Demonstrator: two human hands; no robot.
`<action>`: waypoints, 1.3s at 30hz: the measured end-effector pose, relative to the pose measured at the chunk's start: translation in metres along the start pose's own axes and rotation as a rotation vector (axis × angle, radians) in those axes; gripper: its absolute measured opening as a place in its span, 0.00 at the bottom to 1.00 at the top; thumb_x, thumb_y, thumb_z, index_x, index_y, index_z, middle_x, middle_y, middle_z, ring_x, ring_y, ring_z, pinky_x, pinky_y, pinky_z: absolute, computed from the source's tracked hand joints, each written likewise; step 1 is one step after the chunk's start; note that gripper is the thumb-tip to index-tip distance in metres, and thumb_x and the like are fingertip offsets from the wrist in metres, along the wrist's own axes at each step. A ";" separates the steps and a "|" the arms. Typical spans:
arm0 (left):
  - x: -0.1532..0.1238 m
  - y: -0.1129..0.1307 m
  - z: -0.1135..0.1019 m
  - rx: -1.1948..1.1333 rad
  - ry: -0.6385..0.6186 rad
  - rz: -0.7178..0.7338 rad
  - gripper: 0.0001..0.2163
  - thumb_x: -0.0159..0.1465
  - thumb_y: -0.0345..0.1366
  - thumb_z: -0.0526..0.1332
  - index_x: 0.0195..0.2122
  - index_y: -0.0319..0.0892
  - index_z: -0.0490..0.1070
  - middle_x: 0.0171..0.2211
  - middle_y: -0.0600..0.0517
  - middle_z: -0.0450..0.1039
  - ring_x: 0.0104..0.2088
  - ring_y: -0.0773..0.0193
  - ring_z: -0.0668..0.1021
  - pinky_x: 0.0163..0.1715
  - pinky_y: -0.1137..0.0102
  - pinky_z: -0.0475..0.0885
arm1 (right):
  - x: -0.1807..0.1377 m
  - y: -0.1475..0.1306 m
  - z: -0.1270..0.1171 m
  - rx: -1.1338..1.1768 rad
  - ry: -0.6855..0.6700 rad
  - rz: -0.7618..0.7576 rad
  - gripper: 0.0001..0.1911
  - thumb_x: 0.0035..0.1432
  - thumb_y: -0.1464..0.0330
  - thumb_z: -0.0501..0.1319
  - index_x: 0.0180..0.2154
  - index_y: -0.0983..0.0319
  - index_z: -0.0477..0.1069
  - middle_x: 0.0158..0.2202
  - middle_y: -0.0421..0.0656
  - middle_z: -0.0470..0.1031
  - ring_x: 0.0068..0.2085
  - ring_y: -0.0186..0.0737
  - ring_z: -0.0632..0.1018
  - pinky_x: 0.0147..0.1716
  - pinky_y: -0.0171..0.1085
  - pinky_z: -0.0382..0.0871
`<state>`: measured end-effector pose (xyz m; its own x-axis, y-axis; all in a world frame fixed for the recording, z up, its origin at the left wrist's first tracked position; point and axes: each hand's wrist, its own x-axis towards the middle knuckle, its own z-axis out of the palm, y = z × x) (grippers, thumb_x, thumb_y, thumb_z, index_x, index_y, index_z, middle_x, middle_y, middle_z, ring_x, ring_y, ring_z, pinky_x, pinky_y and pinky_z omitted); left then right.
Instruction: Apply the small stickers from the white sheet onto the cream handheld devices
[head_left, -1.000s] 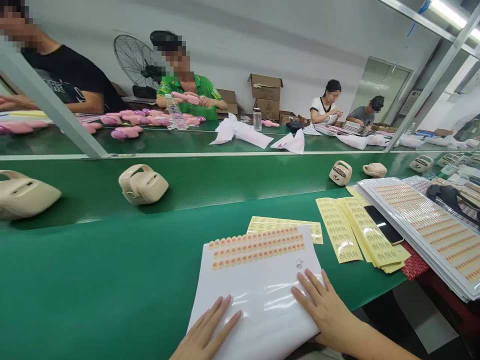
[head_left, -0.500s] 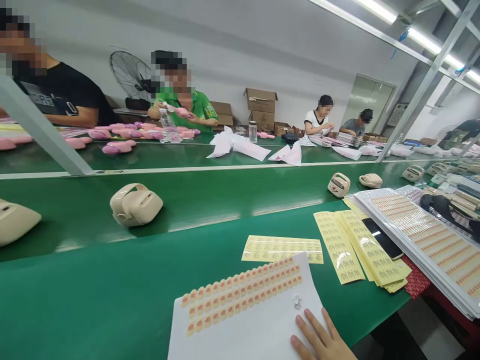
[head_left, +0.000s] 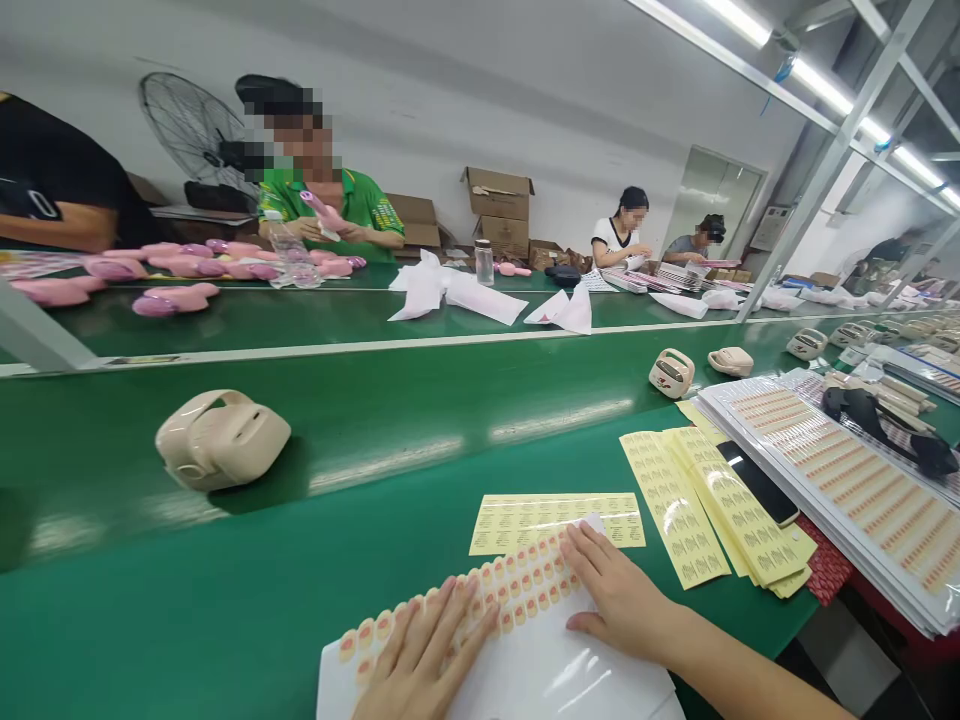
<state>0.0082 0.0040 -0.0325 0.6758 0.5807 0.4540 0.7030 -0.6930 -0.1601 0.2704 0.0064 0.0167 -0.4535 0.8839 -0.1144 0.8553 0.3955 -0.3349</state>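
While both palms pressed flat, fingers spread and gripping nothing, the left hand (head_left: 424, 655) and right hand (head_left: 611, 595) lay on the white sticker sheet (head_left: 540, 665) at the near table edge. Just beyond sat a yellow label sheet (head_left: 555, 520); farther left, a beige casing (head_left: 221, 438) rested on the green belt (head_left: 420, 400).

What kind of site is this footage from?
Most likely a factory assembly and labelling line. A long green conveyor belt carries identical beige plastic housings, sticker sheets lie stacked at the station, and the right hand rests on one sheet while other workers sit opposite handling pink parts.
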 end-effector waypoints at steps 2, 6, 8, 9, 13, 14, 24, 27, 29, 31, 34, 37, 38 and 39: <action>-0.001 -0.003 0.004 0.004 -0.023 -0.020 0.40 0.54 0.57 0.56 0.64 0.46 0.45 0.57 0.44 0.65 0.54 0.45 0.68 0.54 0.52 0.58 | 0.010 0.003 0.012 -0.007 0.019 -0.043 0.40 0.54 0.58 0.60 0.62 0.67 0.48 0.65 0.51 0.46 0.65 0.53 0.47 0.62 0.51 0.48; 0.000 -0.009 0.005 -0.039 -0.089 -0.033 0.41 0.55 0.57 0.55 0.64 0.46 0.41 0.58 0.45 0.63 0.55 0.46 0.68 0.54 0.52 0.58 | 0.022 0.005 0.021 0.015 -0.012 -0.105 0.39 0.57 0.54 0.55 0.63 0.66 0.45 0.65 0.48 0.44 0.65 0.50 0.46 0.63 0.50 0.45; 0.001 -0.011 0.003 -0.087 -0.138 -0.058 0.39 0.56 0.57 0.53 0.64 0.48 0.39 0.59 0.45 0.61 0.55 0.45 0.68 0.53 0.50 0.59 | 0.026 0.006 0.020 0.031 -0.032 -0.092 0.38 0.59 0.54 0.53 0.63 0.66 0.45 0.65 0.48 0.45 0.65 0.49 0.47 0.63 0.49 0.45; 0.002 -0.011 0.002 -0.113 -0.162 -0.069 0.39 0.56 0.58 0.53 0.64 0.49 0.39 0.59 0.45 0.60 0.55 0.45 0.67 0.53 0.48 0.59 | 0.028 0.007 0.019 0.040 -0.046 -0.083 0.37 0.60 0.54 0.52 0.63 0.65 0.45 0.65 0.47 0.46 0.65 0.48 0.48 0.63 0.48 0.46; 0.002 -0.016 0.004 -0.190 -0.272 -0.083 0.38 0.56 0.60 0.50 0.64 0.52 0.38 0.61 0.45 0.57 0.57 0.42 0.65 0.50 0.41 0.59 | 0.031 0.010 0.015 0.068 -0.105 -0.061 0.36 0.60 0.51 0.49 0.63 0.63 0.45 0.65 0.45 0.47 0.65 0.47 0.49 0.62 0.48 0.45; 0.002 -0.018 0.006 -0.203 -0.286 -0.075 0.38 0.56 0.60 0.50 0.64 0.53 0.37 0.61 0.46 0.56 0.57 0.41 0.64 0.49 0.39 0.60 | 0.031 0.010 0.014 0.071 -0.112 -0.058 0.36 0.60 0.51 0.49 0.63 0.62 0.45 0.65 0.45 0.46 0.65 0.47 0.49 0.62 0.49 0.45; 0.003 -0.014 0.012 -0.096 -0.254 -0.143 0.29 0.62 0.51 0.50 0.62 0.54 0.41 0.58 0.52 0.61 0.56 0.45 0.67 0.48 0.43 0.64 | 0.042 0.007 -0.017 0.214 -0.033 0.037 0.24 0.62 0.57 0.49 0.55 0.61 0.63 0.61 0.48 0.58 0.61 0.46 0.60 0.60 0.47 0.53; -0.002 -0.010 0.011 -0.059 -0.257 -0.193 0.28 0.63 0.49 0.50 0.62 0.55 0.41 0.59 0.53 0.61 0.57 0.44 0.65 0.50 0.42 0.60 | 0.035 0.029 -0.030 0.275 0.123 0.257 0.24 0.64 0.63 0.43 0.57 0.64 0.61 0.62 0.48 0.57 0.62 0.45 0.58 0.59 0.45 0.55; -0.006 -0.010 0.009 -0.064 -0.284 -0.189 0.27 0.63 0.48 0.49 0.62 0.55 0.40 0.59 0.53 0.60 0.58 0.44 0.64 0.50 0.43 0.60 | 0.025 0.041 -0.030 0.270 0.179 0.385 0.25 0.64 0.66 0.41 0.59 0.65 0.57 0.60 0.49 0.61 0.61 0.46 0.61 0.58 0.46 0.57; -0.007 -0.012 0.007 -0.086 -0.304 -0.169 0.28 0.63 0.48 0.49 0.62 0.54 0.40 0.60 0.53 0.58 0.58 0.44 0.64 0.50 0.44 0.61 | 0.017 0.047 -0.025 0.279 0.126 0.411 0.26 0.64 0.66 0.41 0.61 0.65 0.52 0.60 0.50 0.61 0.60 0.47 0.63 0.56 0.47 0.59; -0.003 -0.017 0.003 -0.113 -0.279 -0.129 0.29 0.62 0.47 0.51 0.63 0.54 0.41 0.60 0.52 0.59 0.57 0.44 0.65 0.50 0.46 0.63 | 0.018 0.047 -0.016 0.280 0.028 0.335 0.27 0.64 0.67 0.42 0.63 0.69 0.47 0.63 0.51 0.52 0.63 0.47 0.56 0.59 0.48 0.53; 0.005 -0.018 0.001 -0.101 -0.263 -0.065 0.29 0.62 0.45 0.52 0.63 0.53 0.42 0.59 0.51 0.59 0.56 0.44 0.66 0.48 0.47 0.66 | 0.034 0.043 -0.017 0.316 0.013 0.275 0.28 0.64 0.65 0.42 0.62 0.71 0.47 0.65 0.52 0.48 0.64 0.47 0.51 0.61 0.48 0.48; 0.007 -0.018 0.001 -0.087 -0.263 -0.052 0.28 0.63 0.44 0.51 0.63 0.53 0.42 0.59 0.51 0.59 0.56 0.44 0.67 0.47 0.47 0.67 | 0.040 0.043 -0.019 0.350 0.016 0.265 0.28 0.64 0.65 0.42 0.62 0.70 0.47 0.64 0.52 0.49 0.64 0.47 0.53 0.61 0.47 0.49; 0.010 -0.016 0.001 -0.070 -0.258 -0.052 0.28 0.63 0.44 0.51 0.63 0.53 0.43 0.59 0.50 0.59 0.55 0.44 0.67 0.46 0.46 0.67 | 0.046 0.043 -0.021 0.386 0.018 0.263 0.28 0.65 0.64 0.42 0.63 0.68 0.47 0.64 0.52 0.51 0.63 0.47 0.56 0.60 0.47 0.52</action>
<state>0.0034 0.0214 -0.0264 0.6798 0.6997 0.2197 0.7271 -0.6822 -0.0770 0.2914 0.0688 0.0169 -0.2268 0.9472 -0.2267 0.7828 0.0388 -0.6210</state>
